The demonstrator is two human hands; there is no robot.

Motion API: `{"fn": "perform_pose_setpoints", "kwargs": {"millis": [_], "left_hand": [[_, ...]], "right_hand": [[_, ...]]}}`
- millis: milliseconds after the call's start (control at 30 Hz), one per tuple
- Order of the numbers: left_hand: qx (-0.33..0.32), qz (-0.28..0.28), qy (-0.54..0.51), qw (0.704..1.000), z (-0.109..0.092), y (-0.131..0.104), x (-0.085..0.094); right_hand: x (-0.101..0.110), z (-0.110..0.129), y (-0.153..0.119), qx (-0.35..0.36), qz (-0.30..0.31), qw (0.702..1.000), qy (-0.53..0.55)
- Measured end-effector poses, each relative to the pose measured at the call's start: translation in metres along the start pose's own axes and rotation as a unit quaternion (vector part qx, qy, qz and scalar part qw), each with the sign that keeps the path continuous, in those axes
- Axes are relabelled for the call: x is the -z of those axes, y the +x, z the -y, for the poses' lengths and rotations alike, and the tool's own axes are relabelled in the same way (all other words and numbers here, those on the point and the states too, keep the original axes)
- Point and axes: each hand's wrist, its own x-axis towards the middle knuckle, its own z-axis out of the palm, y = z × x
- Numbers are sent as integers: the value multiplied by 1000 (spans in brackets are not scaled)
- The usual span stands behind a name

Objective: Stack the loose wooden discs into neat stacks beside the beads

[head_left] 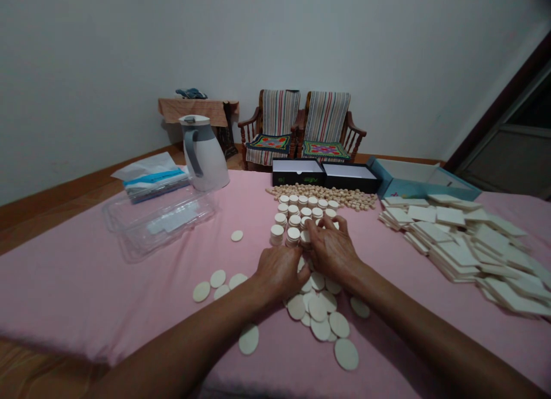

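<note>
Several short stacks of pale round discs (293, 234) stand in rows on the pink cloth. At the front of the rows, my right hand (333, 250) curves its fingers and thumb around a front-right stack (305, 239). My left hand (279, 272) is beside it, just in front of the stacks, with its fingers curled in. What those fingers hold, if anything, is hidden. Loose discs (317, 308) lie in an overlapping pile under and in front of both hands. More single discs (218, 278) are scattered to the left of my left wrist.
Small wooden pieces (318, 192) lie behind the stacks, before two black boxes (298, 173). Square pale boards (460, 244) are heaped at right, near a blue box (424, 179). On the left are a white jug (206, 155), a clear plastic tray (159, 221) and a tissue pack (152, 178).
</note>
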Motion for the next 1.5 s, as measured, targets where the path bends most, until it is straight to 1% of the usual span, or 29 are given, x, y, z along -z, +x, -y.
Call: {"fn": "perform_pose_setpoints", "kwargs": {"millis": [100,300,433,567,633,733,800,867,933,1033,1133,1233,1400,1500], "left_hand": [[-1,1,-4,1000,0,0,-1],[10,21,-9,1000,-1,2,1],[15,25,-21,999,-1,1,3],[13,20,-22,999,1,-2,5],[15,9,-19,1000,1,-3,7],[9,-12,-32,999,-2,-5,11],[-9,-15,-53,998,-5,-7,13],[-28,-16,-74,997,-9,-8,15],[-44,-15,-89,995,-13,-9,15],[-58,-18,-88,994,-19,-9,13],[-70,-24,-73,995,-23,-8,12],[-77,-12,-53,996,-26,-5,13],[-73,35,-28,996,-29,2,12],[-77,24,-30,996,-29,4,11]], "right_hand": [[0,0,0,2,-3,1000,1],[-2,2,0,-3,-7,1000,7],[7,-2,-2,-11,-13,1000,17],[23,-23,-9,-54,-47,997,41],[26,-38,-16,-79,-64,992,70],[19,-55,-27,-109,-69,984,122],[11,-60,-33,-111,-56,978,168],[5,-59,-36,-103,-52,973,201],[2,-54,-37,-95,-64,974,196],[2,-47,-35,-88,-72,979,167],[5,-43,-30,-69,-51,982,168],[7,-42,-24,-29,-29,985,170],[10,-49,-10,46,20,985,162],[16,-58,-1,101,42,974,197]]}}
